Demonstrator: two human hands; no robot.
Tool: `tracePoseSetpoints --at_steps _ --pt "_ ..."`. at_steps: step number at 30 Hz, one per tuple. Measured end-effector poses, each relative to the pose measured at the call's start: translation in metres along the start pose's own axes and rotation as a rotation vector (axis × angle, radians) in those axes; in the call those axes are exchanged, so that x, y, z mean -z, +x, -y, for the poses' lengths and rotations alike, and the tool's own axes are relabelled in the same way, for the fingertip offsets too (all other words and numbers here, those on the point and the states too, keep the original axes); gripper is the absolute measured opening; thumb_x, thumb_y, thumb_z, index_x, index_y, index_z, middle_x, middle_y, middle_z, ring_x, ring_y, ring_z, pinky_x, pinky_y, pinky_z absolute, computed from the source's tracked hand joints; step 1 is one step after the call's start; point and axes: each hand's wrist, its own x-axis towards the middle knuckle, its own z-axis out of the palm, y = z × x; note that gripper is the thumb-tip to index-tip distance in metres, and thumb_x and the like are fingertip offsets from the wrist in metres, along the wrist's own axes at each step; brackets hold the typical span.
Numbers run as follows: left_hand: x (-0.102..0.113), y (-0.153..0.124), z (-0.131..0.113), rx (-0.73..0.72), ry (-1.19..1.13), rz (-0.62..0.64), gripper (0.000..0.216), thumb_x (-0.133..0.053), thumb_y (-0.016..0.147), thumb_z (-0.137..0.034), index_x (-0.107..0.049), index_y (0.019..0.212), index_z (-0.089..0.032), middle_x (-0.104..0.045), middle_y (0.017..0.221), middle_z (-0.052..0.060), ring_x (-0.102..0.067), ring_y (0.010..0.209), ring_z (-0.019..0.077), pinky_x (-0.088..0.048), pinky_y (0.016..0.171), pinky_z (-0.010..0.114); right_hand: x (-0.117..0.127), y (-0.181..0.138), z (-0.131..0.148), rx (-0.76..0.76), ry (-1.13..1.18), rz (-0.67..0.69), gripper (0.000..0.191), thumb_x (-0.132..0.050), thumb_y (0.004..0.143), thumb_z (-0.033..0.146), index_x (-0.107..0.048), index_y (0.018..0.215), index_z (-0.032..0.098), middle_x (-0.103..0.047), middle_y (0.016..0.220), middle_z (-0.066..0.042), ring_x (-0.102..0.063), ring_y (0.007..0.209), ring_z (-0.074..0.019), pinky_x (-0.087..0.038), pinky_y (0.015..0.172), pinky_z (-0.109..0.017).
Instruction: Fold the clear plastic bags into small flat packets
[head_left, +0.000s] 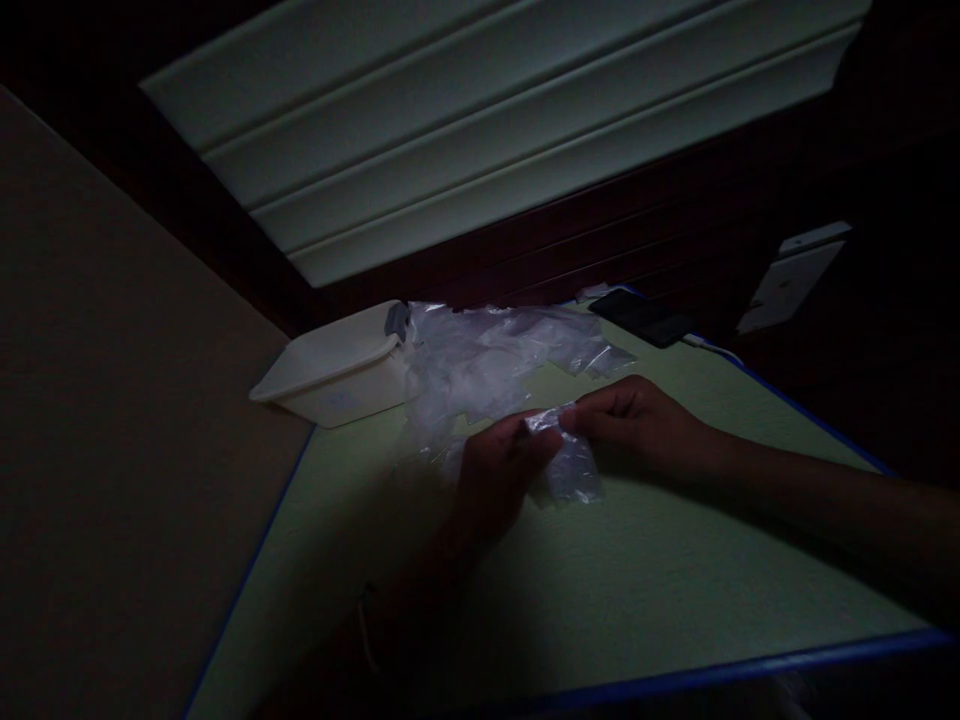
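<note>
A small clear plastic bag [576,468] hangs between my two hands, above the pale green table. My left hand [499,465] pinches its upper left edge, the thumb lying across the front. At the upper right corner, my right hand [630,420] grips the same bag between thumb and fingers. The bag looks flat, and I cannot make out anything inside it. Just beyond my hands lies a loose heap of similar clear bags [480,355], spreading against a white plastic box [337,375] on the left.
The pale green table [660,590] has a blue edge. A dark phone [641,316] with a white cable [712,348] lies at the back right. White slats [525,120] in a dark frame rise behind, and a wall [112,400] borders the left side. The room is dim.
</note>
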Motion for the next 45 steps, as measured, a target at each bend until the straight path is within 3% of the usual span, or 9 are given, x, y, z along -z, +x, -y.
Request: tracePoseSetpoints --at_steps 7,14,18,21,24,31,36,41,45 --pt "-0.003 0.001 0.002 -0.08 0.06 -0.051 0.019 -0.068 0.078 -0.034 -0.076 0.083 -0.017 -0.073 0.086 0.006 -0.066 0.079 0.017 -0.049 0.072 0.024 -0.009 -0.008 -0.003 0.005 -0.201 0.129 0.04 -0.061 0.082 0.048 -0.063 0.061 0.014 -0.034 0.052 0.005 -0.025 0.049 -0.0072 -0.021 0.045 -0.023" --pt "-0.003 0.001 0.0 0.031 0.003 -0.124 0.019 -0.071 0.074 -0.035 -0.075 0.077 -0.016 -0.072 0.073 0.003 -0.064 0.068 0.0145 -0.047 0.062 0.023 -0.007 -0.006 -0.007 -0.002 -0.227 0.169 0.037 -0.06 0.084 0.044 -0.064 0.062 0.015 -0.036 0.051 0.005 -0.025 0.047 -0.0069 -0.021 0.044 -0.023" --pt "0.005 0.009 0.001 0.061 -0.113 -0.217 0.025 -0.075 0.069 -0.038 -0.075 0.079 -0.015 -0.071 0.072 0.004 -0.06 0.063 0.0121 -0.045 0.059 0.022 -0.006 -0.004 -0.009 -0.031 -0.197 0.234 0.035 -0.061 0.084 0.042 -0.068 0.064 0.014 -0.052 0.052 0.002 -0.039 0.047 -0.007 -0.031 0.046 -0.021" --pt "0.014 0.016 0.002 0.08 -0.229 -0.261 0.03 -0.078 0.066 -0.039 -0.075 0.081 -0.014 -0.069 0.069 0.003 -0.057 0.058 0.0097 -0.044 0.056 0.022 -0.006 -0.004 -0.009 -0.058 -0.163 0.345 0.035 -0.06 0.086 0.044 -0.075 0.079 0.013 -0.071 0.073 -0.006 -0.059 0.061 -0.0117 -0.047 0.06 -0.025" --pt "0.022 0.021 0.002 0.081 -0.305 -0.273 0.03 -0.08 0.063 -0.037 -0.074 0.08 -0.013 -0.068 0.068 0.002 -0.056 0.057 0.0087 -0.044 0.056 0.021 -0.004 -0.004 -0.006 -0.104 -0.151 0.426 0.036 -0.061 0.084 0.047 -0.076 0.084 0.013 -0.074 0.081 -0.01 -0.065 0.069 -0.0148 -0.05 0.066 -0.027" --pt "0.018 0.017 0.0 0.11 -0.321 -0.193 0.029 -0.079 0.066 -0.036 -0.074 0.081 -0.012 -0.068 0.068 0.004 -0.057 0.057 0.0095 -0.046 0.057 0.023 0.0 -0.004 0.006 0.0 -0.088 0.268 0.046 -0.055 0.086 0.056 -0.07 0.077 0.013 -0.06 0.067 -0.003 -0.049 0.059 -0.0117 -0.04 0.057 -0.026" --pt "0.001 0.007 0.001 0.103 -0.22 -0.158 0.028 -0.078 0.067 -0.038 -0.076 0.079 -0.014 -0.072 0.072 0.006 -0.061 0.062 0.0128 -0.046 0.059 0.024 -0.008 -0.008 -0.002 -0.075 -0.039 0.213 0.038 -0.064 0.081 0.052 -0.068 0.077 0.014 -0.046 0.055 0.003 -0.03 0.048 -0.0073 -0.025 0.047 -0.024" --pt "-0.002 0.004 -0.006 0.1 -0.152 -0.129 0.023 -0.076 0.069 -0.036 -0.076 0.079 -0.015 -0.073 0.074 0.004 -0.063 0.066 0.0136 -0.047 0.063 0.024 -0.012 -0.008 -0.007 -0.093 -0.067 0.152 0.039 -0.065 0.08 0.051 -0.065 0.068 0.014 -0.041 0.052 0.005 -0.029 0.046 -0.0067 -0.021 0.045 -0.023" --pt "0.009 0.01 -0.007 0.071 -0.159 -0.206 0.024 -0.076 0.07 -0.038 -0.076 0.08 -0.015 -0.067 0.065 0.001 -0.055 0.057 0.0083 -0.042 0.056 0.021 -0.009 -0.006 -0.007 -0.095 -0.069 0.125 0.041 -0.062 0.082 0.052 -0.065 0.067 0.014 -0.042 0.051 0.005 -0.03 0.046 -0.0066 -0.021 0.044 -0.023"
